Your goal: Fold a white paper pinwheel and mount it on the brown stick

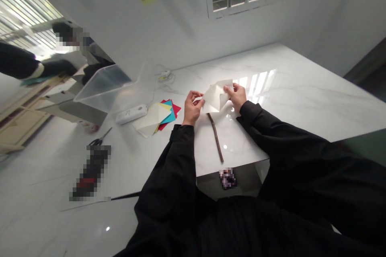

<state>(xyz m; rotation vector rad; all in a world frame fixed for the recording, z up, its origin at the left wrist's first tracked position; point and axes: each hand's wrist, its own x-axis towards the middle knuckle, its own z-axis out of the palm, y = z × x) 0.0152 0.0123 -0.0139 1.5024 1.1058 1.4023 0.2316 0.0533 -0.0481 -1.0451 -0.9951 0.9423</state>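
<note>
A creased sheet of white paper [213,97] is held up between my two hands over the marble-look table. My left hand [193,107] pinches its left edge between thumb and fingers. At the upper right side, my right hand [236,95] grips the paper with the thumb on top. A thin brown stick [216,138] lies on the table below the paper, its far end hidden under it. Left of my left hand is a fanned stack of coloured paper [157,117] in white, yellow, blue and red.
A white power strip [131,114] and a clear plastic bin [105,84] stand left of the paper stack. Scissors [98,140] lie near a blurred dark item [90,174]. A white cable [165,75] rests by the wall. Another person's sleeve [18,61] reaches in at far left.
</note>
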